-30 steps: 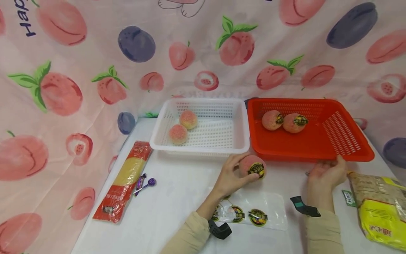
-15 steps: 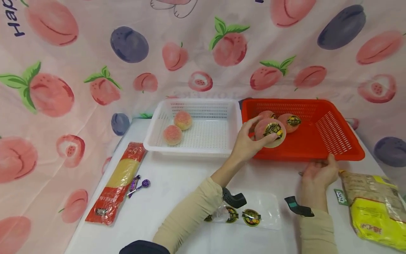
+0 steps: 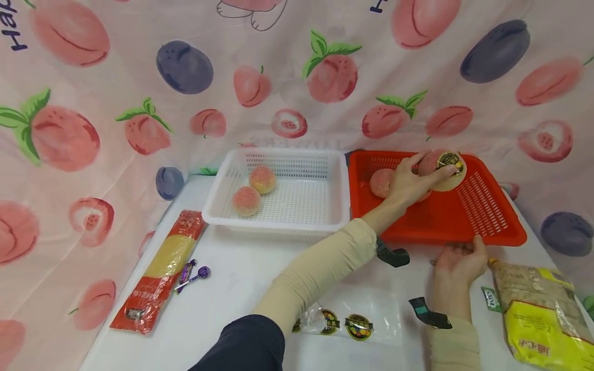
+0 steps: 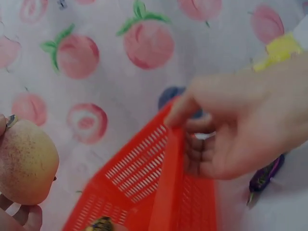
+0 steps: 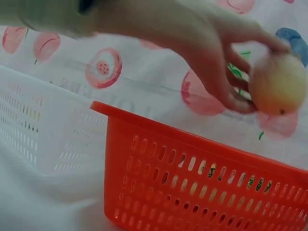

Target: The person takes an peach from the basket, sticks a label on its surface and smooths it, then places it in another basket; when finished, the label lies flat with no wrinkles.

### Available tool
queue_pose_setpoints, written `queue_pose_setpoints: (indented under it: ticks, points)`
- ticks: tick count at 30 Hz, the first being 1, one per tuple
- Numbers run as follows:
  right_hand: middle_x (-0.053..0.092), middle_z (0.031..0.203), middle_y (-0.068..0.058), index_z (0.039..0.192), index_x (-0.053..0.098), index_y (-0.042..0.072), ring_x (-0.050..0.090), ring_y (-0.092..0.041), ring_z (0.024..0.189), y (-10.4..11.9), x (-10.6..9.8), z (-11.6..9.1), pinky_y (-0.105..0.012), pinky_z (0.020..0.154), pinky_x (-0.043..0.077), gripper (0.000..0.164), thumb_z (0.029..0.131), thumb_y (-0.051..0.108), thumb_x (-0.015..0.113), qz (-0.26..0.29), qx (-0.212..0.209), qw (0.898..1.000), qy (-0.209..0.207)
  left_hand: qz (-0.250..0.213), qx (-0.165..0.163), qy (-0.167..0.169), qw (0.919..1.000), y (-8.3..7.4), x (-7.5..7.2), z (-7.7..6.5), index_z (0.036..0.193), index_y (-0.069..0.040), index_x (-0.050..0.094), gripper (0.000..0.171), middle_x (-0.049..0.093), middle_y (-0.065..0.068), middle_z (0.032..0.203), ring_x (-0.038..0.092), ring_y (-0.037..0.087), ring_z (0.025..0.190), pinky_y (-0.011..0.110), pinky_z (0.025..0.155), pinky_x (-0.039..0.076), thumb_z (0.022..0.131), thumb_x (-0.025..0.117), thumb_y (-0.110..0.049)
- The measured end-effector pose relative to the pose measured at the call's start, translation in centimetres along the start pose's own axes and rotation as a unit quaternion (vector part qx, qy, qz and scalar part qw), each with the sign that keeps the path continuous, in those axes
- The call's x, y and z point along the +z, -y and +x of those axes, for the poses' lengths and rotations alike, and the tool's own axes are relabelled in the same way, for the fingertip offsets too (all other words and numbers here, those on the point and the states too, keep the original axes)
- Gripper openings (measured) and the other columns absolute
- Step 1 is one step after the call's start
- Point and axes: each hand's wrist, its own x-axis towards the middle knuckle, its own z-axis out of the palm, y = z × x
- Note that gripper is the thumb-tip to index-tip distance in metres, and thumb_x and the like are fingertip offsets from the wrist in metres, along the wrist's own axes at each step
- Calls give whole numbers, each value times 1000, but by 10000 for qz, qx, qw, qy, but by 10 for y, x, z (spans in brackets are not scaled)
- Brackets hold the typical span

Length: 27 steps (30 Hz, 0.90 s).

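Note:
My left hand holds a peach with a round black-and-gold label, above the red basket. In the right wrist view, this peach is above the basket's rim, held by the fingertips. Below, another peach lies in the red basket; a second there is mostly hidden by my hand. My right hand grips the basket's front rim near its right corner; the left wrist view shows the thumb over the rim and curled fingers outside. Two unlabelled peaches lie in the white basket.
A clear plastic sheet of round labels lies at the front. Left are a red-and-yellow packet, a purple lollipop and a purple wrapped sweet. A yellow-and-brown bag and small green packet lie right.
My left hand has carried the labelled peach from in front of the baskets up and rightward over the red basket. My right hand has stayed at the rim.

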Motion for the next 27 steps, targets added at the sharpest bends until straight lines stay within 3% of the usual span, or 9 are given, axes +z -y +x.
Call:
queue_pose_setpoints:
  ticks: [3, 6, 11, 13, 15, 19, 22, 27]
  points:
    - [49, 127, 1, 121, 42, 14, 46, -15, 115, -2, 1, -1, -27, 96, 39, 47, 78, -2, 56, 10, -51, 10000, 12, 770, 125, -227, 9967, 9, 11, 10, 122, -41, 46, 59, 51, -20, 116, 53, 0, 92, 22, 70, 50, 68, 71, -46]
    - [50, 127, 0, 121, 42, 14, 46, -15, 116, -5, 0, -3, -28, 97, 39, 47, 79, -1, 55, 15, -83, 10000, 15, 1511, -48, -490, 9873, 20, 24, 17, 119, -43, 48, 59, 50, -22, 119, 48, 1, 105, 23, 81, 45, 65, 70, -52]
    - [51, 125, -1, 119, 43, 13, 45, -15, 117, -4, -1, -4, -27, 98, 37, 40, 82, 1, 51, -71, -169, 9998, 88, 1247, -667, -366, 9893, 30, 49, 27, 116, -41, 51, 56, 55, -18, 114, 53, 0, 98, 20, 74, 47, 65, 74, -45]
    - [50, 125, -1, 119, 43, 13, 44, -15, 118, -4, 0, -3, -27, 98, 37, 39, 82, 2, 51, -95, -188, 9997, 88, 970, -790, -221, 9919, 32, 56, 30, 117, -35, 53, 55, 58, -14, 110, 55, 0, 95, 19, 70, 48, 66, 75, -39]
    - [51, 124, -1, 118, 43, 13, 45, -15, 117, -4, -1, -3, -27, 97, 38, 39, 82, 2, 51, -132, -183, 9997, 56, 1014, -881, -186, 9908, 35, 60, 31, 116, -32, 54, 53, 60, -12, 105, 56, 1, 93, 18, 68, 48, 67, 75, -36]
    - [51, 123, 0, 118, 44, 14, 44, -15, 117, -4, -2, -3, -28, 97, 38, 41, 80, 3, 54, -127, -70, 9999, -12, 1568, -961, -127, 9829, 45, 65, 30, 114, -32, 57, 51, 61, -13, 102, 55, 2, 95, 18, 69, 47, 67, 74, -40]
    - [51, 124, 1, 119, 44, 15, 44, -15, 118, -3, -5, -4, -29, 99, 37, 43, 78, 4, 56, -185, -51, 9998, -19, 2179, -1036, -73, 9704, 54, 68, 28, 112, -35, 57, 51, 59, -16, 105, 53, 3, 98, 18, 70, 47, 65, 74, -46]
    - [51, 125, 2, 121, 43, 17, 45, -14, 117, -5, -4, -3, -28, 101, 35, 44, 80, 5, 55, -284, -75, 9996, 33, 2573, -1074, 71, 9603, 62, 66, 29, 114, -33, 55, 54, 57, -15, 110, 53, 3, 101, 18, 72, 47, 65, 73, -46]
